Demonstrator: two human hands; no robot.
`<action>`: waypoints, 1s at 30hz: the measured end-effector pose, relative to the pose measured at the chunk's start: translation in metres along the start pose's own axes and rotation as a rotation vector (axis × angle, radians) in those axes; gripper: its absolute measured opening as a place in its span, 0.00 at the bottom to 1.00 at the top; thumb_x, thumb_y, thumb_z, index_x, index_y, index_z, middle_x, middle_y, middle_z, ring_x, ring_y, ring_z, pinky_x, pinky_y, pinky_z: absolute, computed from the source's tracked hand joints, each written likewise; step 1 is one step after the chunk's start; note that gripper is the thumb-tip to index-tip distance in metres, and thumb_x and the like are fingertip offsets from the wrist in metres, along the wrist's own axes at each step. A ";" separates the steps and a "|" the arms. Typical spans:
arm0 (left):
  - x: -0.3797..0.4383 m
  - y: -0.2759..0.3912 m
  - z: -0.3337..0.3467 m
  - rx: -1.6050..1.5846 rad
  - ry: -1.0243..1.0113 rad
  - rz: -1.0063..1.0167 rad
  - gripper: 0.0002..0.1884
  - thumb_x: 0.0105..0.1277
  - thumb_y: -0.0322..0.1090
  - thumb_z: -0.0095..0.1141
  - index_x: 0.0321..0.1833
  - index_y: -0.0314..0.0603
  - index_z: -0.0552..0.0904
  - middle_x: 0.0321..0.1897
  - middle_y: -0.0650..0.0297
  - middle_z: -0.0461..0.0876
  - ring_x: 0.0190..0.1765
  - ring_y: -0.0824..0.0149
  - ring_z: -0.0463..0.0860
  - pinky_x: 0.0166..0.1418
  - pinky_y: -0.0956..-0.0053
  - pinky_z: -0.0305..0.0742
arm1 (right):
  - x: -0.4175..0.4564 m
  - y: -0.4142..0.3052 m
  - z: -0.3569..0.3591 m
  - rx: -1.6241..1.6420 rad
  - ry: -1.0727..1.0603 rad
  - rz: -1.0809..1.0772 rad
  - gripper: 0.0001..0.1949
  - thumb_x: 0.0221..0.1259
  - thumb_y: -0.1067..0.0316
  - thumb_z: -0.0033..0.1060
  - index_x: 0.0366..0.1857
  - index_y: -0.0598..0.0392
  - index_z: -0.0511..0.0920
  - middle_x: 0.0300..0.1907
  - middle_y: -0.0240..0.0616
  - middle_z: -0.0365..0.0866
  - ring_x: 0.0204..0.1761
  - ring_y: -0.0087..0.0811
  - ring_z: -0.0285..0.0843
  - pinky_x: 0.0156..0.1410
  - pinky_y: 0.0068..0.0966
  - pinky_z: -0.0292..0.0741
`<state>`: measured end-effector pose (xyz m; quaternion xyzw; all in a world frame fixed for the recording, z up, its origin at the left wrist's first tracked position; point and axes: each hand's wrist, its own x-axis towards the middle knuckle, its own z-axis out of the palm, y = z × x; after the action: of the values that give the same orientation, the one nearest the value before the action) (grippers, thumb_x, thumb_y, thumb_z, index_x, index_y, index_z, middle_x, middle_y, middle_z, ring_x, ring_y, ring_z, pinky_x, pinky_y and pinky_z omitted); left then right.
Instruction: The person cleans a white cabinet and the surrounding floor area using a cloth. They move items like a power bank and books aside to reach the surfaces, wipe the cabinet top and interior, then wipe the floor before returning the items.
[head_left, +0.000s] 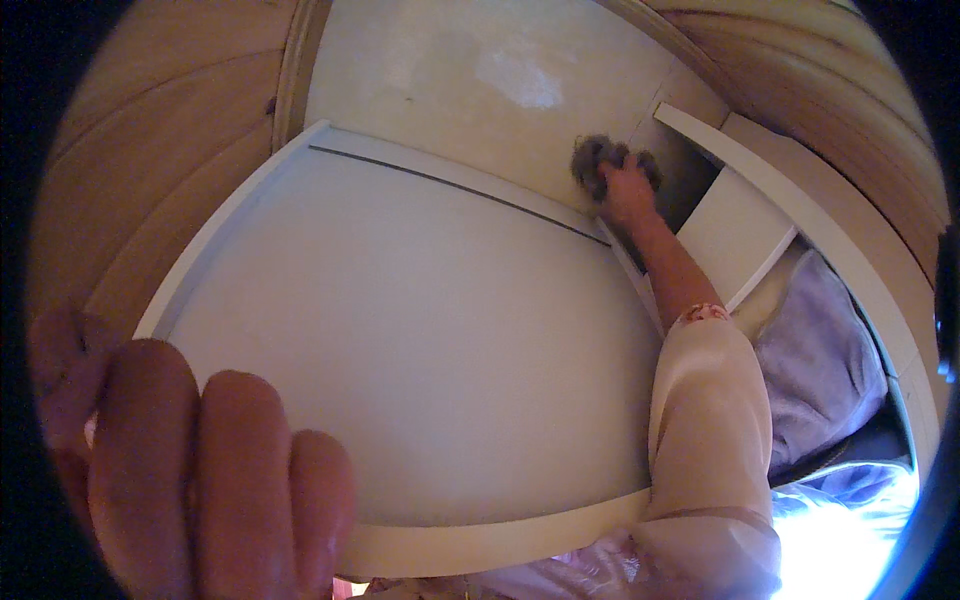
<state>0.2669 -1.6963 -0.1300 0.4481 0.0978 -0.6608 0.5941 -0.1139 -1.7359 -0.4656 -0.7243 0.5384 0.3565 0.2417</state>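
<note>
My right hand (630, 191) grips a bunched dark grey cloth (598, 163), blurred at its edges. It is at the far right corner of a broad white panel (420, 337) with a raised rim, beside a narrow open compartment (688, 176). My right arm stretches over the panel's right side in a pale sleeve (709, 420). Large and close to the camera at the lower left are the fingers of my left hand (217, 480), side by side. Whether they hold anything is hidden.
Right of my arm, a white divider board (739, 225) separates the compartments, and a grey-purple fabric (825, 360) fills the nearer one. A beige surface (450, 90) with a pale patch lies beyond the panel. Rounded wooden walls (172, 150) flank both sides. Bright light glares at the lower right.
</note>
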 end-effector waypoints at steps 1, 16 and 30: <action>-0.003 0.000 0.004 0.021 0.034 -0.001 0.10 0.73 0.33 0.29 0.46 0.39 0.67 0.17 0.70 0.63 0.19 0.74 0.63 0.29 0.76 0.60 | -0.005 0.011 0.018 -0.035 -0.108 -0.045 0.17 0.56 0.63 0.54 0.51 0.45 0.77 0.52 0.54 0.70 0.53 0.56 0.71 0.57 0.45 0.73; 0.000 -0.008 0.017 -0.022 -0.097 0.041 0.13 0.72 0.32 0.38 0.55 0.35 0.71 0.18 0.70 0.65 0.22 0.74 0.65 0.30 0.75 0.59 | 0.019 0.011 -0.023 0.102 0.012 0.376 0.22 0.53 0.64 0.55 0.51 0.65 0.71 0.49 0.57 0.76 0.52 0.52 0.76 0.57 0.42 0.73; -0.002 -0.019 0.023 -0.089 0.106 0.073 0.17 0.70 0.37 0.42 0.58 0.37 0.70 0.18 0.72 0.63 0.23 0.74 0.62 0.31 0.74 0.61 | 0.041 -0.207 -0.065 0.635 0.247 0.072 0.24 0.47 0.70 0.60 0.53 0.51 0.67 0.48 0.58 0.66 0.43 0.58 0.73 0.50 0.47 0.73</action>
<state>0.2393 -1.7055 -0.1229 0.4588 0.1418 -0.6091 0.6312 0.1071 -1.7458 -0.4636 -0.6312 0.6729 0.0890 0.3753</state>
